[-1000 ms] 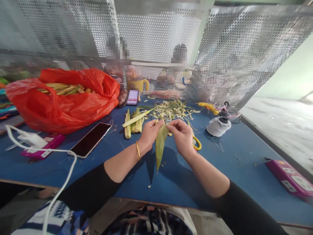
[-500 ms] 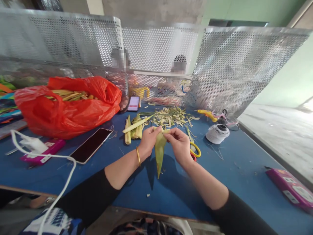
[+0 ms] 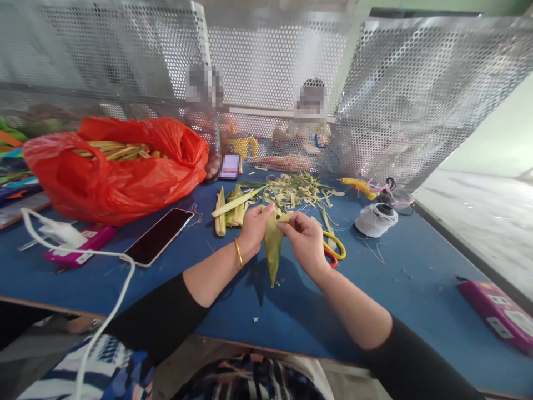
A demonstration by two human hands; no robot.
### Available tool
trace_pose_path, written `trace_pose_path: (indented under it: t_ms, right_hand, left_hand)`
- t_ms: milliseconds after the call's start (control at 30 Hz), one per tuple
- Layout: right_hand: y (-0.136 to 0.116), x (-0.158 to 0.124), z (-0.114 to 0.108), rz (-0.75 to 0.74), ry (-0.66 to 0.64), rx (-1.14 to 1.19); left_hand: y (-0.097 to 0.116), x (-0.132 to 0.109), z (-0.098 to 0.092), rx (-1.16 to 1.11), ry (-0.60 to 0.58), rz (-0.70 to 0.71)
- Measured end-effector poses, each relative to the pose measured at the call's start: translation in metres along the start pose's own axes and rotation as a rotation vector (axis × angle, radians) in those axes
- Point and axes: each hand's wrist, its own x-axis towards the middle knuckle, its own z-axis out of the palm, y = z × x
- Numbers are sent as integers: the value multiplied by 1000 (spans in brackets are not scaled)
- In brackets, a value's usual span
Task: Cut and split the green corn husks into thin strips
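A green-yellow corn husk [image 3: 273, 253] hangs point down between my hands above the blue table. My left hand [image 3: 254, 226] pinches its upper left edge. On the other side my right hand [image 3: 306, 239] grips the top right part between thumb and forefinger. Scissors with yellow and red handles [image 3: 337, 246] lie partly behind my right hand. Just beyond my left hand rests a small pile of husk pieces [image 3: 236, 208]. Husk scraps [image 3: 293, 190] are heaped farther back.
At the left stands a red plastic bag [image 3: 125, 178] full of husk strips. A phone [image 3: 160, 236] and a white cable [image 3: 125, 294] lie before it. To the right are a white thread spool [image 3: 376, 219] and a purple power strip [image 3: 499, 314]. Perforated metal screens [image 3: 270, 61] line the back.
The view has tilted slightly, so the table appears higher. Both hands keep hold of the husk, with only a slight shift of the right fingers at its top.
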Motion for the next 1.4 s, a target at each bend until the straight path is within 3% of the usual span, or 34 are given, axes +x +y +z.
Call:
trace_pose_path:
  t_ms: [100,300,467,700,867,1033,1267,1400]
  right_hand:
    - [-1,0,1,-14,-37,26]
    - [7,2,2,159,-250,60]
    - [4,2,0,38,-144,-11]
    - [-15,-10,-7,-381,-77,-140]
    - [-25,-15,-11,-594,-17,-99]
    - [-25,-15,-12,-659,43,-36]
    - [-42,-15,-17,-735,181,87]
    - [-49,-2,-26,-605,326,147]
  left_hand:
    - [-2,5,-2,-28,16,-38]
    - [-3,8,-3,-11,60,-43]
    - [-2,11,-4,7,99,-74]
    - [-3,21,-9,-45,206,-70]
    - [-5,21,-12,-68,171,-113]
    - [-5,22,-13,-103,190,-179]
    - [-6,33,-17,-178,242,-133]
    - [-4,31,-14,-138,245,-71]
